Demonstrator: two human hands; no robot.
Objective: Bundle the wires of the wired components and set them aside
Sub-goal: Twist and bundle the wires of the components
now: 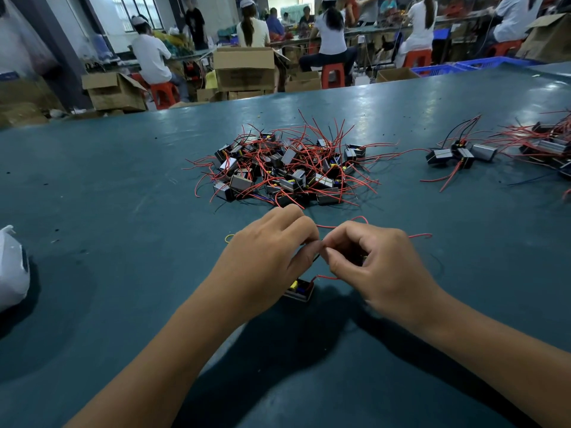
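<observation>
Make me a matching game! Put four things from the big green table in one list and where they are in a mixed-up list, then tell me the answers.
Things:
1. big tangled pile of wired parts
2. white plastic bag
3. small yellow rubber band
4. small black part

Places:
A. at the left edge of the picture
B. on the table just under the two hands
C. middle of the table, beyond the hands
D. on the table just left of the left hand

Pairs: 1-C, 2-A, 3-D, 4-B

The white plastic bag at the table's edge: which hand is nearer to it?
Left. The left hand is between the white plastic bag and the right hand, which is farther off.
</observation>
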